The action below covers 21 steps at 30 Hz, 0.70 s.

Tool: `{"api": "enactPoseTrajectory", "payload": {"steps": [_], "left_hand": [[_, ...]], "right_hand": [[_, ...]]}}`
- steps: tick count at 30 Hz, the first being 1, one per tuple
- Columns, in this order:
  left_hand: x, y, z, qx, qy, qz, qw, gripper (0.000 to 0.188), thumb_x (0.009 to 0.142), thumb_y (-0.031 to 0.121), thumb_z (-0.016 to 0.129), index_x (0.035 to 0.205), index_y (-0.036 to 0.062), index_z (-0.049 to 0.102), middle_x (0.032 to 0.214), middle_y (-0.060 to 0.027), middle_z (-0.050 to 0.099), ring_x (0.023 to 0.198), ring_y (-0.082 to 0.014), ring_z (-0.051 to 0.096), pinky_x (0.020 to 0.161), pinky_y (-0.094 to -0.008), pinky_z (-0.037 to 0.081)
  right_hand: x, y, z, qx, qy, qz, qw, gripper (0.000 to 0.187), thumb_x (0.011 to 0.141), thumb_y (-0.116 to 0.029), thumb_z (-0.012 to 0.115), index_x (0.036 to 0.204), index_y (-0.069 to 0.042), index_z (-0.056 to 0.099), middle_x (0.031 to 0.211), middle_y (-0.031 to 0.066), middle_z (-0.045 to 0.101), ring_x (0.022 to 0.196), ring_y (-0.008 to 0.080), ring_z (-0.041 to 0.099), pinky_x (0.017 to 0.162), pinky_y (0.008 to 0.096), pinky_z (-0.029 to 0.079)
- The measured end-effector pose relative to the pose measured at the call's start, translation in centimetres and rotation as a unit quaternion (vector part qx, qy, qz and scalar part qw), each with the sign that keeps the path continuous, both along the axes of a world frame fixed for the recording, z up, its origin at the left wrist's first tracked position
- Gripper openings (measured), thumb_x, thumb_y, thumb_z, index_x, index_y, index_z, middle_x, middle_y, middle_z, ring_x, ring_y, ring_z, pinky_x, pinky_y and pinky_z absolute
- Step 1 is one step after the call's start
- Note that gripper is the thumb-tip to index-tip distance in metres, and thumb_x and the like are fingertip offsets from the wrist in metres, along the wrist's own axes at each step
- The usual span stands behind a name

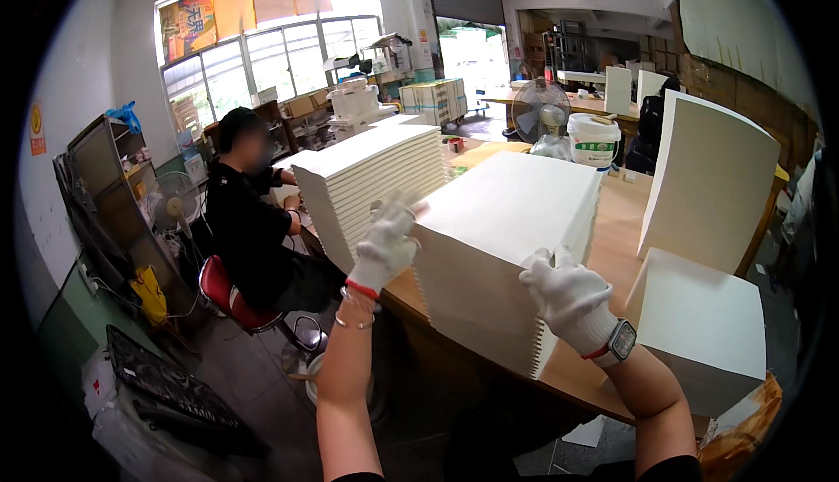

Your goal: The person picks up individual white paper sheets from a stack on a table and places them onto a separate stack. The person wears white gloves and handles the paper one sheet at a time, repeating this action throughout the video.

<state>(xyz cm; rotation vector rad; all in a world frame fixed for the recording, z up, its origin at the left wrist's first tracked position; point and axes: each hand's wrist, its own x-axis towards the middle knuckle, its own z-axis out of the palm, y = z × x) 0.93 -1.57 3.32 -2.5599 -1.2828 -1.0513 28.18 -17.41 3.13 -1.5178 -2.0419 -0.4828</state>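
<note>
Both my hands wear white gloves at a tall block of stacked white paper (489, 281), whose corner edges look toothed. My left hand (387, 242) is at the block's upper left corner, its fingers smeared by motion. At the right part of the front face is my right hand (568, 297), fingers curled and pressed together; what they pinch, if anything, is hidden. Whether either hand touches the paper is hard to tell. Farther left stands a second white stack (367, 163), layered in many ridged bundles.
A person (245, 202) in black sits on a red stool (229, 290) at the left. White blocks (699, 316) and a tall curved white stack (703, 185) stand at the right. A fan (540, 110) and white bucket (594, 141) are on the wooden table (616, 211).
</note>
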Motion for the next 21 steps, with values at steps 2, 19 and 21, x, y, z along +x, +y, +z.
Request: {"api": "enactPoseTrajectory", "payload": {"steps": [2,19,21], "left_hand": [[0.1,-1.0,-1.2,0.031,0.039,-0.028,0.998,0.048,0.078,0.0,0.059,0.124,0.0118,0.062,0.138,-0.0081,0.056,0.135,-0.0268,0.046,0.115,-0.0423,0.032],[16.0,-22.3,-23.0,-0.08,-0.489,-0.267,0.827,0.043,0.102,0.029,0.05,0.128,-0.005,0.047,0.118,-0.018,0.061,0.103,-0.0276,0.061,0.086,-0.0404,0.053],[16.8,-24.8,-20.3,-0.219,-0.579,-0.319,0.718,0.034,0.103,0.028,0.047,0.115,-0.0028,0.053,0.1,-0.0165,0.067,0.082,-0.0265,0.067,0.071,-0.0393,0.058]], "right_hand": [[-0.3,-0.1,0.0,0.006,-0.004,0.017,1.0,0.036,0.096,-0.029,0.056,0.111,0.003,0.053,0.092,0.0285,0.059,0.065,0.0365,0.067,0.049,0.0429,0.053],[-1.9,-13.3,-13.9,-0.065,0.495,0.332,0.8,0.047,0.099,-0.026,0.045,0.133,0.006,0.046,0.129,0.0239,0.054,0.121,0.0342,0.053,0.105,0.0445,0.039],[-2.3,-14.8,-14.6,-0.008,0.495,0.358,0.792,0.046,0.098,-0.023,0.048,0.135,0.005,0.046,0.139,0.0247,0.048,0.128,0.0369,0.047,0.109,0.0449,0.035]]}}
